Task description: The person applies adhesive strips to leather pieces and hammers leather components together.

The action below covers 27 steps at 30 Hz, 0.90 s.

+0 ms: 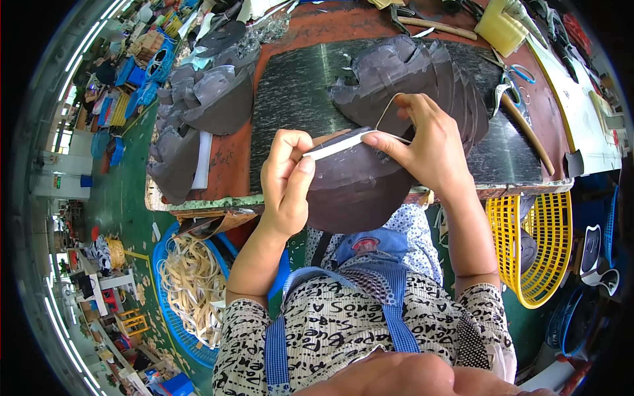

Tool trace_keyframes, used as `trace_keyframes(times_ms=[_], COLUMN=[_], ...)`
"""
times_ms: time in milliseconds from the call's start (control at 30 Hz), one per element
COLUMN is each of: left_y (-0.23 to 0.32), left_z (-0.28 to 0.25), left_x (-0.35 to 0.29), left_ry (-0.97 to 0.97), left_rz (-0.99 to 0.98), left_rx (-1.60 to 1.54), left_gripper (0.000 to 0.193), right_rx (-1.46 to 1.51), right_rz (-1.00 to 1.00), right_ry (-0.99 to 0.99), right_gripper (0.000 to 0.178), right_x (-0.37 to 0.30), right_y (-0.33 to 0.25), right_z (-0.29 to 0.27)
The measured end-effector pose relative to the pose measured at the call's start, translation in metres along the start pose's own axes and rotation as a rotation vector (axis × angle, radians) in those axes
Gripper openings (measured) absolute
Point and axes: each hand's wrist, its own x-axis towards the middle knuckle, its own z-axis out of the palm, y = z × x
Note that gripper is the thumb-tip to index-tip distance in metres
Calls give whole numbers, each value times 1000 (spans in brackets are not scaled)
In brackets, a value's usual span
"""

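The dark panel (360,195) is held at the near edge of the black mat (290,99), its rounded side hanging toward the wearer; the left hand (287,181) is clamped on the panel's upper left corner, thumb over the end of the white strip (339,145); the right hand (429,142) has its thumb pressed on the strip's other end, its fingers closed on a thin pale ribbon (388,109) that loops upward.

In my judgement, good practice is to keep the edge taut between the 2 hands, draw the ribbon low and slowly, and press the strip flush in short lengths; a steep pull may lift or pucker it.

On the mat's right half, a fanned stack of panels (442,86) lies just behind the right hand and limits its room; a wooden handle (527,134) crosses the mat's right edge, with scissors (522,72) beyond it; left of the mat is a 2nd group of panels (228,102) on the bench (228,152); below the mat's level stand a yellow basket (555,244) to the right and a blue basket (168,313) of pale strips (191,284) to the left.
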Motion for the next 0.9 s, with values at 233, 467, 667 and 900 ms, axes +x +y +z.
trace_keyframes(times_ms=[233,467,667,900], left_y=[2,8,-22,-98], left_z=[7,6,-52,2], left_x=[2,-4,22,114], left_ry=[-27,-6,268,41], left_rz=[-78,-110,63,470], left_rx=[122,257,727,1170], left_gripper=[26,26,22,55], right_rx=[162,284,907,1146], right_rz=[-197,-441,88,245], right_ry=[-52,-23,223,183], right_gripper=[41,19,19,24], right_x=[-1,2,-6,-18], right_y=[-2,-1,45,45], right_z=[1,4,-31,-68])
